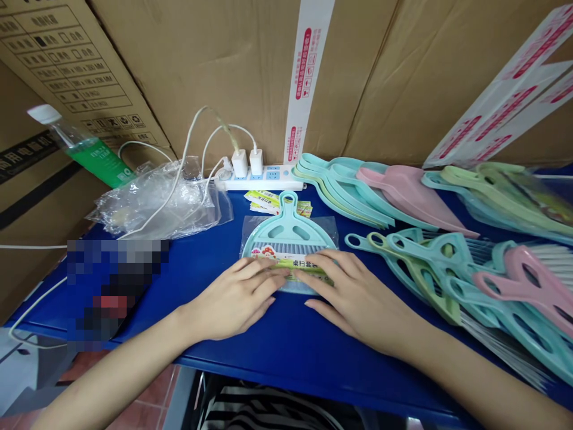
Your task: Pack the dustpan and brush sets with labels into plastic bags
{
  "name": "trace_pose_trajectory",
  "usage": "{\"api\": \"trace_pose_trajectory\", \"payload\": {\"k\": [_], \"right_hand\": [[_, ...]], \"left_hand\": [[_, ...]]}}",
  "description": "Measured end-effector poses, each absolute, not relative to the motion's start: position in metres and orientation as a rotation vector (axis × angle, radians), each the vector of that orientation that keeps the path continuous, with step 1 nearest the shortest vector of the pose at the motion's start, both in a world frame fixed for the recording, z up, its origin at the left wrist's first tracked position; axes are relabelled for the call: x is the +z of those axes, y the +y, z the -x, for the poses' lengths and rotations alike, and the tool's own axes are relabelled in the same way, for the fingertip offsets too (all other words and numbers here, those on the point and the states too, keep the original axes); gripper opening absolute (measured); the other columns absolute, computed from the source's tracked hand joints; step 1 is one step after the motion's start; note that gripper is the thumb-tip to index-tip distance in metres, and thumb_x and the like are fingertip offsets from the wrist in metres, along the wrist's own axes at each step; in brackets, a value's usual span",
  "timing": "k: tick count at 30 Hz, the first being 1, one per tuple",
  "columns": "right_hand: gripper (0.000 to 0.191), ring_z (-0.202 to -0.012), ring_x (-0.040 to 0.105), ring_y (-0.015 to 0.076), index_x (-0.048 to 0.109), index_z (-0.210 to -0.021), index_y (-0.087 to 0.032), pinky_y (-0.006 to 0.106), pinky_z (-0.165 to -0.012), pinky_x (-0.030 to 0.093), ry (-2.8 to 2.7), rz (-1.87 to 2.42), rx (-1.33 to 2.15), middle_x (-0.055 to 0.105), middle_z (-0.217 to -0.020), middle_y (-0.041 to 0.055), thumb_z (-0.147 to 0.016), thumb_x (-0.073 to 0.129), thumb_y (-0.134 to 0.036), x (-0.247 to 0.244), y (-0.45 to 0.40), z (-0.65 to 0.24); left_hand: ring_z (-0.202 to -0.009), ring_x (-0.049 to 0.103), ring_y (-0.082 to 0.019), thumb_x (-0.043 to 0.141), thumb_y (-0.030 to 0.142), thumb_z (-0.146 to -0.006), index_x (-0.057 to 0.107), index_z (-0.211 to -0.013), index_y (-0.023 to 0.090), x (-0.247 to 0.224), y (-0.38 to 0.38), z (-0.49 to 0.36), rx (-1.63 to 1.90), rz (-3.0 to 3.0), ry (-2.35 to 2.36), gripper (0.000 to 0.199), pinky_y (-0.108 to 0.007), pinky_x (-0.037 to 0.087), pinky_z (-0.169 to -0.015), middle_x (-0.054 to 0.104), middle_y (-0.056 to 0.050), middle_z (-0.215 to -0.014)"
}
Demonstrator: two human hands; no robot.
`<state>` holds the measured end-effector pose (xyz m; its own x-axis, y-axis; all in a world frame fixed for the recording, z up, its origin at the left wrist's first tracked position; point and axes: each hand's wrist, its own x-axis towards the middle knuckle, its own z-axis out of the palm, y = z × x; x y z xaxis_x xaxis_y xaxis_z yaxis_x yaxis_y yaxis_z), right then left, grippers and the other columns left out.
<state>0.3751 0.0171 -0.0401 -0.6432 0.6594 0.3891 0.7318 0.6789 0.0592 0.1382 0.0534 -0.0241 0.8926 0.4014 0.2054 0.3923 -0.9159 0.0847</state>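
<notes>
In front of me on the blue table lies a turquoise brush and dustpan set (pixel 290 230) with grey bristles, in a clear plastic bag, its handle pointing away. A printed label (pixel 286 261) with green and red mushroom artwork crosses it. My left hand (pixel 237 295) rests with outstretched fingers on the label's left part. On the right part lie the spread fingers of my right hand (pixel 351 292). Both hands press flat and grasp nothing. Several loose labels (pixel 268 203) lie just behind the set's handle.
Stacked dustpans (pixel 335 179) stand at the back right, with several brushes (pixel 430 263) before them. A white power strip (pixel 268 178) with chargers sits against the cardboard boxes (pixel 224 60). Clear plastic bags (pixel 165 203), a green-labelled bottle (pixel 96 155) and a blurred-out object (pixel 111 292) are at left.
</notes>
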Motion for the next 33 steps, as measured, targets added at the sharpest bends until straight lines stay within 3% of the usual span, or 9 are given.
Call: {"api": "trace_pose_trajectory", "payload": {"k": [7, 14, 21, 33], "right_hand": [[0.026, -0.104, 0.055, 0.028, 0.072, -0.101, -0.019, 0.044, -0.084, 0.05, -2.53, 1.118, -0.234, 0.067, -0.099, 0.0116, -0.094, 0.047, -0.021, -0.031, 0.017, -0.383], [0.029, -0.102, 0.055, 0.0273, 0.073, -0.087, -0.02, 0.043, -0.081, 0.05, -2.479, 1.14, -0.157, 0.066, -0.095, 0.011, -0.094, 0.045, -0.017, -0.026, 0.018, -0.391], [0.03, -0.098, 0.054, 0.0276, 0.074, -0.088, -0.019, 0.041, -0.077, 0.049, -2.489, 1.142, -0.164, 0.065, -0.092, 0.011, -0.093, 0.044, -0.016, -0.025, 0.018, -0.394], [0.032, -0.086, 0.054, 0.0251, 0.07, -0.071, -0.019, 0.038, -0.072, 0.045, -2.491, 1.218, -0.191, 0.061, -0.08, 0.009, -0.091, 0.045, -0.016, -0.02, 0.02, -0.406]], "left_hand": [[-0.11, 0.056, -0.023, 0.038, 0.015, -0.097, 0.055, -0.121, 0.015, -0.019, 0.055, -0.134, 0.299, -2.973, 0.766, 0.029, -0.039, 0.048, -0.089, 0.07, -0.011, -0.108], [-0.097, 0.056, -0.021, 0.035, 0.014, -0.097, 0.06, -0.106, 0.017, -0.015, 0.058, -0.127, 0.354, -2.946, 0.882, 0.027, -0.035, 0.044, -0.083, 0.071, -0.008, -0.099], [-0.085, 0.054, -0.021, 0.032, 0.018, -0.099, 0.06, -0.099, 0.018, -0.013, 0.061, -0.123, 0.369, -2.968, 1.018, 0.029, -0.036, 0.04, -0.081, 0.071, -0.005, -0.084], [-0.079, 0.055, -0.02, 0.038, 0.017, -0.094, 0.06, -0.089, 0.018, -0.009, 0.063, -0.118, 0.379, -2.957, 1.151, 0.023, -0.034, 0.038, -0.073, 0.067, -0.002, -0.07]]}}
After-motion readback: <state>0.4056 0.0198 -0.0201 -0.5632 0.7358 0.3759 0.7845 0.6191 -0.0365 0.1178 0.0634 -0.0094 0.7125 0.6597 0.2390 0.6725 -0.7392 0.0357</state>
